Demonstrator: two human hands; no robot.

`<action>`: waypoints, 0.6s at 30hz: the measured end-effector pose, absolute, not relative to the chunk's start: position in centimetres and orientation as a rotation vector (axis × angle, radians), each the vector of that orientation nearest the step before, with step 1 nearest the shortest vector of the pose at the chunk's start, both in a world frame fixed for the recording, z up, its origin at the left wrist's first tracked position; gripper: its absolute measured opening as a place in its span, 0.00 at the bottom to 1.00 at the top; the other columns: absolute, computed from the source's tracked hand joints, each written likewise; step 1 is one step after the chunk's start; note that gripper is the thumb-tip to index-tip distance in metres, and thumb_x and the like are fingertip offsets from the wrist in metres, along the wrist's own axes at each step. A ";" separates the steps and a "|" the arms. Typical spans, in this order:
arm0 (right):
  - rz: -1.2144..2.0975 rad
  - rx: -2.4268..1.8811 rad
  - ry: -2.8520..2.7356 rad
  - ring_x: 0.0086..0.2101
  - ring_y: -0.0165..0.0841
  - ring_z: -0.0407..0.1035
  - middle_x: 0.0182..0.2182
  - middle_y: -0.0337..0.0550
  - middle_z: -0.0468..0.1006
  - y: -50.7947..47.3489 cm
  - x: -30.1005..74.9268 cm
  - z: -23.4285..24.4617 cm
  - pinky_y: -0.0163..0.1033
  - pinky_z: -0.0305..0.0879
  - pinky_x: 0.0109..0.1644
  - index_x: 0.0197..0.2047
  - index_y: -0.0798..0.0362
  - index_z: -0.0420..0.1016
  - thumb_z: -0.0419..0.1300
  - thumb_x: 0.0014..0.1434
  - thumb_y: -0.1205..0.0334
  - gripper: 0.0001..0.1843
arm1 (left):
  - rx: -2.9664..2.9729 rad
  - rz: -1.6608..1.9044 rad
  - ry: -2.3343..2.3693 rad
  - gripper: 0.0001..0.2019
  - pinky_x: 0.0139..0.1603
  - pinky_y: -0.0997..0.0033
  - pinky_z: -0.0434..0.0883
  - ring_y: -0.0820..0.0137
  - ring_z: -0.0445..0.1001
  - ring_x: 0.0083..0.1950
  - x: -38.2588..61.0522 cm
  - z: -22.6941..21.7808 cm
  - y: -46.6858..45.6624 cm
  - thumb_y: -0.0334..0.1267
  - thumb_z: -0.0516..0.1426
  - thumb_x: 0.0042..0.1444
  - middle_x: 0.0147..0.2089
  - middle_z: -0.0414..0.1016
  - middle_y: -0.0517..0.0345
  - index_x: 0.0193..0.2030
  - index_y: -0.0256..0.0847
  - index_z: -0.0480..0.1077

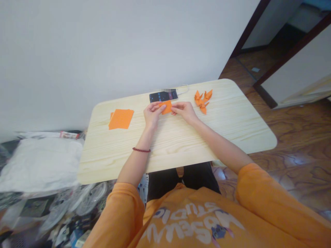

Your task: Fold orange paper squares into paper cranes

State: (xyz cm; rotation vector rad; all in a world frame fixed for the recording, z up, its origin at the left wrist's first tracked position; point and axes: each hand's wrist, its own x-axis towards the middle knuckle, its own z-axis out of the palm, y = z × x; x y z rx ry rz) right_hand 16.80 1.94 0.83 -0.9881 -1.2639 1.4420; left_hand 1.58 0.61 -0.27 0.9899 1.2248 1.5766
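Note:
A small folded square of orange paper (pixel 167 107) is held up between both hands near the back of the table. My left hand (pixel 152 113) pinches its left side, thumb on top. At its right edge, my right hand (pixel 184 111) grips with thumb and fingertips closed. To the right lie several folded orange paper cranes (pixel 202 102) close together. Left of my hands rests a stack of flat orange paper sheets (pixel 121 119), slightly fanned out.
The light wood-grain table (pixel 178 148) stands against a white wall. A phone (pixel 163 95) with a lit screen lies behind my hands, a white cable (pixel 184 89) running from it. White bedding-like cloth (pixel 43 165) and clutter are at the left; wooden floor and a doorway at the right.

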 end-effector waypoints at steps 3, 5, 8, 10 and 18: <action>1.455 -0.979 -1.220 0.24 0.29 0.73 0.22 0.39 0.78 2.0 16.7 0.6 0.39 0.74 0.36 0.29 0.56 0.77 0.74 0.33 0.55 0.20 | 0.970 1.612 1.238 0.20 0.36 0.73 0.72 0.73 0.76 0.31 1.7 -0.3 0.6 0.43 0.70 0.32 0.26 0.74 0.63 0.33 0.39 0.73; 1.471 -0.978 -1.193 0.26 0.31 0.74 0.23 0.40 0.79 2.0 16.7 0.5 0.40 0.75 0.39 0.29 0.56 0.77 0.74 0.32 0.57 0.20 | 0.955 1.634 1.240 0.20 0.36 0.73 0.73 0.73 0.76 0.30 1.8 -0.2 0.6 0.42 0.70 0.32 0.25 0.75 0.63 0.32 0.39 0.73; 1.499 -0.987 -1.159 0.27 0.32 0.76 0.24 0.40 0.80 1.8 16.7 0.4 0.42 0.76 0.41 0.30 0.56 0.77 0.75 0.32 0.58 0.20 | 0.958 1.651 1.261 0.19 0.35 0.73 0.73 0.73 0.76 0.30 1.8 -0.2 0.6 0.42 0.70 0.31 0.25 0.75 0.63 0.31 0.40 0.72; 1.511 -0.996 -1.144 0.27 0.33 0.76 0.24 0.40 0.80 1.7 16.7 0.4 0.42 0.76 0.41 0.30 0.56 0.76 0.75 0.32 0.59 0.20 | 0.977 1.652 1.279 0.19 0.36 0.72 0.73 0.73 0.76 0.30 1.8 -0.2 0.6 0.42 0.70 0.32 0.25 0.75 0.63 0.31 0.40 0.71; 1.483 -1.010 -1.151 0.27 0.33 0.76 0.24 0.40 0.79 1.7 16.6 0.3 0.43 0.77 0.40 0.30 0.56 0.76 0.74 0.35 0.60 0.18 | 1.031 1.611 1.257 0.19 0.40 0.68 0.75 0.68 0.79 0.36 1.9 -0.1 0.5 0.42 0.69 0.37 0.31 0.79 0.57 0.37 0.40 0.73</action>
